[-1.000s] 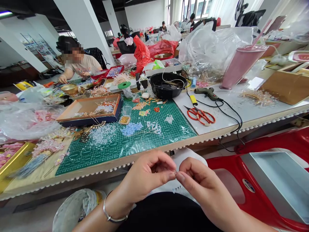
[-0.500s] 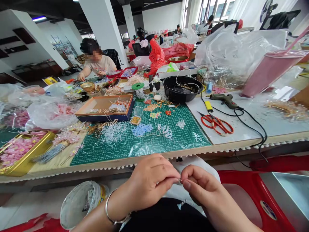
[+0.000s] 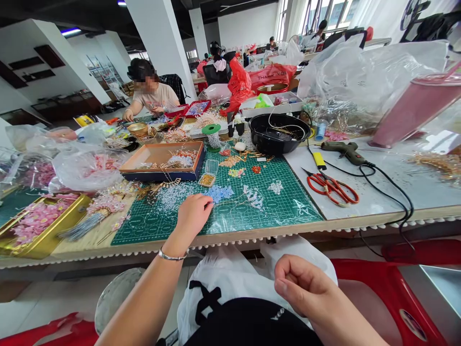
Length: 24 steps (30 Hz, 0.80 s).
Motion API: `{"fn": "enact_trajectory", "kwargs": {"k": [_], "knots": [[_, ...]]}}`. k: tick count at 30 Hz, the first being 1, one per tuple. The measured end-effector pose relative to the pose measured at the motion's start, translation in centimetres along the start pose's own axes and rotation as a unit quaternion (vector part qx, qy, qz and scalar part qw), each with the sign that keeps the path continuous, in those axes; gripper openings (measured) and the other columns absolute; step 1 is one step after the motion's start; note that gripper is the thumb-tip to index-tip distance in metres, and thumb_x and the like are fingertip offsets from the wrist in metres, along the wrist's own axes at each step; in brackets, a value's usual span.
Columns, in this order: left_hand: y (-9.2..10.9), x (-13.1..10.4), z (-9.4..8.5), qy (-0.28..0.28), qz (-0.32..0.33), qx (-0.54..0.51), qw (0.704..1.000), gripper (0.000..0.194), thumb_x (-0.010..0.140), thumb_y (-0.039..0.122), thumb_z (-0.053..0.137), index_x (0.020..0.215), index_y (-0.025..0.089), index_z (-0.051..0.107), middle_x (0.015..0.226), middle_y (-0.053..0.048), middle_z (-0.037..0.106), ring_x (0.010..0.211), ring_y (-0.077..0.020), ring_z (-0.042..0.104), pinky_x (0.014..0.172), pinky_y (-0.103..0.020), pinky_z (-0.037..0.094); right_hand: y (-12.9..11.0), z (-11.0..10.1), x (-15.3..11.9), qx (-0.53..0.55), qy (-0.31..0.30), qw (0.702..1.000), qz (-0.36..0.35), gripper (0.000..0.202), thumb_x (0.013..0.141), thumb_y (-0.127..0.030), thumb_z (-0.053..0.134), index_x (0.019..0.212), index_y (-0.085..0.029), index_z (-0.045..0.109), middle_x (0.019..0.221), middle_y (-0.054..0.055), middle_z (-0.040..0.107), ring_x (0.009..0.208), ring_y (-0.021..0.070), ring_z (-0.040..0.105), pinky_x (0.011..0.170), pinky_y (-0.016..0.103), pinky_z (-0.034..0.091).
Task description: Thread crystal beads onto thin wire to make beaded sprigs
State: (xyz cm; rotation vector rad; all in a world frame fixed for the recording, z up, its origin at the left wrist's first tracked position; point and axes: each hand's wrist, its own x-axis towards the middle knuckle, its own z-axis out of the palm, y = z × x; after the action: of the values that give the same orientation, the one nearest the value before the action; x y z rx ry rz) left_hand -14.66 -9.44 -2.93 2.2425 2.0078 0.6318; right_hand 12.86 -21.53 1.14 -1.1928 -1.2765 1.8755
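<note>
My left hand (image 3: 195, 211) is over the green cutting mat (image 3: 230, 220), its bent fingers at the left edge of a pile of blue petals (image 3: 220, 193). Whether a petal is between the fingertips is hidden. Clear beads (image 3: 175, 198) lie just left of that hand. My right hand (image 3: 304, 283) is over my lap, thumb and forefinger pinched together; anything between them is too small to make out. Right of the blue pile are pale flower pieces (image 3: 253, 198) and a small heap of clear pieces (image 3: 275, 187).
Red-handled scissors (image 3: 333, 189), a glue gun (image 3: 344, 151) and its cable lie at the right. A black bowl (image 3: 279, 139) and an orange-rimmed box (image 3: 162, 166) stand behind. A gold tray (image 3: 74, 220) is at the left. Another person (image 3: 154, 93) sits across the table.
My left hand has left my right hand and moved up and left onto the mat by the blue petals. My right hand stays pinched above my lap. The view has shifted slightly.
</note>
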Motion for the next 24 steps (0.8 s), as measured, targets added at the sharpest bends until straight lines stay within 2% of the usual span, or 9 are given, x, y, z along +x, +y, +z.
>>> {"fn": "enact_trajectory", "kwargs": {"k": [4, 9, 12, 14, 16, 18, 19, 21, 24], "knots": [[-0.1, 0.2, -0.3, -0.003, -0.005, -0.039, 0.999, 0.015, 0.082, 0.026, 0.055, 0.081, 0.023, 0.07, 0.087, -0.004, 0.067, 0.087, -0.0227, 0.058, 0.08, -0.033, 0.042, -0.1, -0.1, -0.1, -0.001, 0.0, 1.0, 0.002, 0.032, 0.084, -0.048, 0.057, 0.072, -0.02, 0.047, 0.058, -0.008, 0.029, 0.053, 0.0093, 0.023, 0.049, 0.023, 0.018], [-0.3, 0.1, -2.4, 0.031, -0.058, -0.121, 0.99, 0.016, 0.082, 0.029, 0.055, 0.083, 0.021, 0.069, 0.091, -0.005, 0.067, 0.082, -0.0209, 0.058, 0.075, -0.031, 0.041, -0.3, -0.3, -0.2, -0.015, 0.017, 1.0, -0.004, 0.031, 0.083, -0.047, 0.058, 0.071, -0.02, 0.048, 0.056, -0.007, 0.032, 0.053, 0.0093, 0.026, 0.049, 0.022, 0.021], [1.8, -1.0, -3.6, 0.041, -0.087, -0.194, 0.976, 0.021, 0.084, 0.035, 0.053, 0.092, 0.019, 0.065, 0.091, -0.005, 0.069, 0.072, -0.0165, 0.057, 0.062, -0.026, 0.041, -0.6, -0.1, -0.2, -0.032, 0.039, 0.998, -0.021, 0.028, 0.083, -0.043, 0.057, 0.07, -0.02, 0.048, 0.055, -0.007, 0.033, 0.052, 0.0095, 0.029, 0.048, 0.022, 0.024], [4.4, -2.3, -4.0, 0.009, -0.102, -0.308, 0.946, 0.021, 0.084, 0.036, 0.054, 0.093, 0.018, 0.062, 0.091, -0.006, 0.069, 0.063, -0.0116, 0.054, 0.051, -0.022, 0.037, -0.8, 0.1, -0.2, -0.057, 0.076, 0.994, -0.051, 0.026, 0.084, -0.04, 0.056, 0.069, -0.021, 0.047, 0.054, -0.007, 0.034, 0.051, 0.0099, 0.03, 0.047, 0.022, 0.026], [7.5, -3.8, -4.1, -0.098, -0.154, -0.561, 0.807, 0.017, 0.077, 0.03, 0.066, 0.082, 0.016, 0.06, 0.085, -0.006, 0.068, 0.055, -0.007, 0.049, 0.044, -0.017, 0.029, -1.0, 0.4, -0.4, -0.094, 0.126, 0.982, -0.102, 0.024, 0.086, -0.038, 0.053, 0.068, -0.021, 0.048, 0.054, -0.006, 0.035, 0.05, 0.0102, 0.032, 0.045, 0.022, 0.027], [10.2, -5.2, -4.0, -0.192, -0.194, -0.695, 0.665, 0.018, 0.072, 0.025, 0.072, 0.072, 0.013, 0.058, 0.077, -0.006, 0.067, 0.05, -0.0035, 0.044, 0.041, -0.015, 0.022, -1.2, 0.6, -0.7, -0.142, 0.173, 0.961, -0.161, 0.022, 0.087, -0.034, 0.052, 0.069, -0.022, 0.049, 0.054, -0.006, 0.036, 0.048, 0.0103, 0.033, 0.044, 0.023, 0.028], [11.3, -5.8, -3.9, -0.222, -0.207, -0.73, 0.612, 0.019, 0.071, 0.022, 0.074, 0.069, 0.012, 0.058, 0.076, -0.006, 0.067, 0.049, -0.0025, 0.043, 0.041, -0.014, 0.02, -1.2, 0.7, -0.9, -0.171, 0.187, 0.949, -0.189, 0.02, 0.086, -0.031, 0.052, 0.069, -0.022, 0.049, 0.053, -0.006, 0.037, 0.046, 0.0103, 0.033, 0.043, 0.023, 0.028], [12.8, -6.6, -3.8, -0.255, -0.219, -0.767, 0.547, 0.018, 0.071, 0.02, 0.074, 0.067, 0.011, 0.059, 0.076, -0.006, 0.066, 0.049, -0.0016, 0.043, 0.04, -0.014, 0.019, -1.3, 0.8, -1.2, -0.227, 0.204, 0.923, -0.233, 0.018, 0.085, -0.027, 0.051, 0.068, -0.022, 0.05, 0.052, -0.005, 0.039, 0.044, 0.0102, 0.034, 0.041, 0.023, 0.029], [13.7, -7.0, -3.7, -0.273, -0.223, -0.783, 0.513, 0.017, 0.071, 0.018, 0.074, 0.067, 0.011, 0.06, 0.076, -0.006, 0.066, 0.049, -0.0018, 0.044, 0.04, -0.014, 0.019, -1.5, 0.8, -1.6, -0.282, 0.212, 0.895, -0.272, 0.017, 0.085, -0.022, 0.05, 0.067, -0.021, 0.049, 0.051, -0.005, 0.041, 0.043, 0.0095, 0.036, 0.041, 0.022, 0.031]]}}
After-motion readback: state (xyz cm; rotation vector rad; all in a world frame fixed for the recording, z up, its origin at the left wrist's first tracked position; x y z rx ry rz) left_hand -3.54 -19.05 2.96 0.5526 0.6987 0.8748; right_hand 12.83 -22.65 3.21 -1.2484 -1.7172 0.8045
